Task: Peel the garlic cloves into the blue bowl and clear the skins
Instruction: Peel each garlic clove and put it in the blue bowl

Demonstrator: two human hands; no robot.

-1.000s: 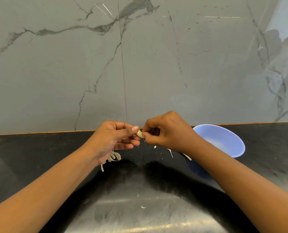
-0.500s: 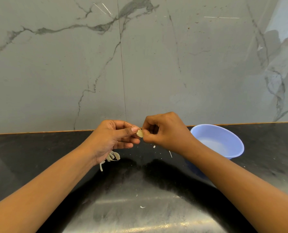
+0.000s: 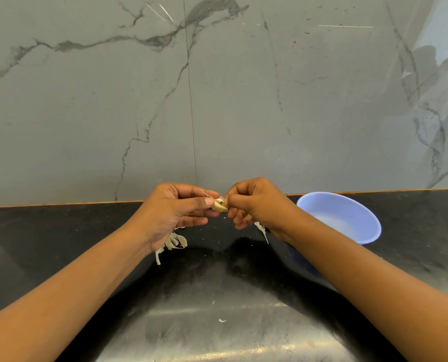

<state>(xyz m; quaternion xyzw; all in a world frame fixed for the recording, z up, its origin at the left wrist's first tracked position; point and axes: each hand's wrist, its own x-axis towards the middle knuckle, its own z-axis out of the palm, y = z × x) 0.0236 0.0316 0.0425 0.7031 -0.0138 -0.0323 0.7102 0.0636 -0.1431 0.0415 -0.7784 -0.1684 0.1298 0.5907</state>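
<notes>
A pale garlic clove [image 3: 219, 204] with loose skin is held in the air above the black counter. My left hand [image 3: 177, 210] pinches it between thumb and fingers. My right hand [image 3: 251, 203] pinches its skin from the right side. The blue bowl [image 3: 348, 218] stands on the counter to the right, partly behind my right forearm; its inside looks empty from here. A small heap of garlic skins [image 3: 175, 241] lies under my left hand, and a thin skin strip [image 3: 263, 231] shows below my right hand.
The black counter [image 3: 61, 231] runs left to right, with a grey marble wall [image 3: 217, 100] right behind it. Tiny skin flakes [image 3: 221, 320] lie on the counter near me.
The skin has come away from the clove and stands up loose between my hands. Both hands stayed nearly in place, close together.
</notes>
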